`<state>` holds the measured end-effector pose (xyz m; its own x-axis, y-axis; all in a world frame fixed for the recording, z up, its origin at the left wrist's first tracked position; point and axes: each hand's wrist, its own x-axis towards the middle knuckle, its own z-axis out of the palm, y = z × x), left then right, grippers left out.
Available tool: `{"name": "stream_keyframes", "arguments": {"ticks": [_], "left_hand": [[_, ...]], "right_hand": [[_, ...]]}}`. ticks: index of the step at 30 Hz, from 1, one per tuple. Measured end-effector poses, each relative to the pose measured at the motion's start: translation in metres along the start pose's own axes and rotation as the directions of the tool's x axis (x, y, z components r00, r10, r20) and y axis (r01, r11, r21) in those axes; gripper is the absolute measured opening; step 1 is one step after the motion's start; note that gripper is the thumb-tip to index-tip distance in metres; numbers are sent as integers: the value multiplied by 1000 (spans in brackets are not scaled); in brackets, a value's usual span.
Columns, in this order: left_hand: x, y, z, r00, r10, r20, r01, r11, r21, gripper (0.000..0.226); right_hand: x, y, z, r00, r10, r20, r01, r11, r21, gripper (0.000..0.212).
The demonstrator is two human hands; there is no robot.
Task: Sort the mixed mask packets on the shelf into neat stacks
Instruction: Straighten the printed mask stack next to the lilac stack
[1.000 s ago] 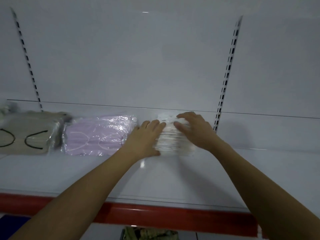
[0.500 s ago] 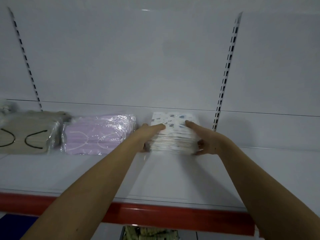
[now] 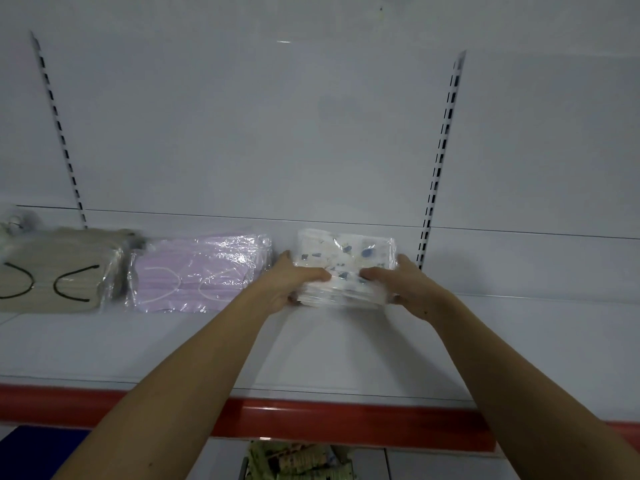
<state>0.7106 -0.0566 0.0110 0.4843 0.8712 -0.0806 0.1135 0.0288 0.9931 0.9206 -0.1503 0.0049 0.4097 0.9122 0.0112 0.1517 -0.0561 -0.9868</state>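
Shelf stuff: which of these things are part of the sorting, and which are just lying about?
Part of the job:
- patterned white stack, held between left hand and right hand
- purple stack
- beige stack
- shelf they sit on

Just there:
- slotted upright on the back wall
- greenish packets below the shelf

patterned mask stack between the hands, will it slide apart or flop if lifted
The patterned mask stack looks slippery: glossy clear wrap, so packets may slide. Probably soft and light. The left hand and right hand grip both ends, which should steady it.
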Motion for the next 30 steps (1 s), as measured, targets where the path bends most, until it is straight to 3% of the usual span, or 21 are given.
{"name": "stream_keyframes", "arguments": {"ticks": [4, 7, 11, 14, 17, 20, 23, 25, 28, 30], "left_hand": [[3, 0, -3, 982, 189, -15, -188, 981, 52, 126], [-6, -9, -5, 978, 210, 1, -208, 965, 162, 123], [-4, -17, -8, 978, 189, 85, -200, 967, 155, 148], [-3, -3, -10, 973, 228, 34, -230, 964, 131, 145], [-5, -1, -12, 958, 287, -8, -274, 921, 276, 150], [-9, -6, -14, 933, 361, 12, -338, 860, 384, 139], [-15, -4, -15, 868, 477, 137, -468, 695, 546, 131], [-18, -4, -18, 838, 490, 240, -497, 504, 706, 129], [-22, -6, -22, 817, 433, 382, -496, 190, 847, 126], [-24, -9, -23, 817, 365, 447, -512, 103, 853, 122]], "right_hand": [[-4, -5, -5, 983, -183, -5, 183, 982, -42, 87], [-7, 2, -5, 969, -236, 76, 245, 961, -130, 87], [-1, 12, -5, 973, -185, 138, 202, 972, -122, 85], [1, 4, -8, 979, -95, 182, 103, 994, -36, 98], [-3, 3, -9, 985, -52, 162, 58, 998, -32, 113], [-12, 3, -7, 984, -77, 163, 86, 995, -49, 122], [-18, -1, -4, 974, -101, 203, 148, 962, -230, 119], [-20, -5, -4, 975, -94, 203, 165, 914, -371, 122], [-26, -8, -4, 965, -196, 176, 262, 766, -587, 127], [-35, -9, -2, 940, -266, 215, 341, 680, -649, 127]]}}
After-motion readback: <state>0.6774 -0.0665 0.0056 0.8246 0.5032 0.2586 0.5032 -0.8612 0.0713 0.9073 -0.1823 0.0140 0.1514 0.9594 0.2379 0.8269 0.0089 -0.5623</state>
